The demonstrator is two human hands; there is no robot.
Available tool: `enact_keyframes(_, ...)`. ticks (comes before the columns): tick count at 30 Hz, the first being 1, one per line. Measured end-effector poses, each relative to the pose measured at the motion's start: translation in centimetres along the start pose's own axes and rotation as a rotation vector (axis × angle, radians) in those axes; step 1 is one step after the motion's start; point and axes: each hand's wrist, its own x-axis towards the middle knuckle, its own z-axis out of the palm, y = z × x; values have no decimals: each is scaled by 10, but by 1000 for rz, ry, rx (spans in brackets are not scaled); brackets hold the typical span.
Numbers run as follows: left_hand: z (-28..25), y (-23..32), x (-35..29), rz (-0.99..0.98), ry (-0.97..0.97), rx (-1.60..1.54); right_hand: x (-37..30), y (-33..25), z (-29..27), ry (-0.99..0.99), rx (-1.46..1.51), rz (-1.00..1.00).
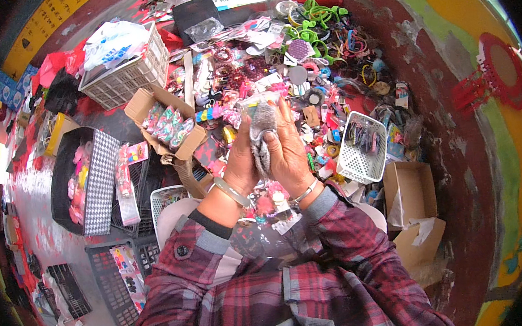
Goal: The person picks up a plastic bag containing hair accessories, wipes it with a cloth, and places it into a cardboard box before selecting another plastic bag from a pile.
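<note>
A grey, fuzzy piece of cloth [262, 124] is pressed between my two hands in the middle of the head view. My left hand [242, 159] lies along its left side, partly hidden behind the folds. On the other side my right hand [287, 154] has its thumb bent over the cloth and its fingers pointing away from me. Something clear, like plastic, shows at the cloth's far end. Beneath and beyond the hands spreads a dense heap of small colourful hair accessories [253, 70].
To the left stand a cardboard box [197, 137] of packaged items, a beige crate [120, 82] and a black-and-white patterned bin [95, 196]. On the right are a white perforated basket [361, 170] with hair ties and an open cardboard box [424, 186]. Green headbands [316, 15] lie far off.
</note>
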Motion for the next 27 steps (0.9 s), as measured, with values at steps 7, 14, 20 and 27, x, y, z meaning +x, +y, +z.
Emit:
enact_keyframes(7,3,-18,-2,53,-186,353,21,18,-28,202,283,330)
enact_keyframes(14,4,-12,3,72,91,128,6,36,-6,71,478,398)
enact_keyframes(20,-49,0,27,45,15,-144,-11,-1,7,-123,-50,41)
enact_keyframes(27,-2,-15,1,144,40,237,7,8,-1,146,155,200)
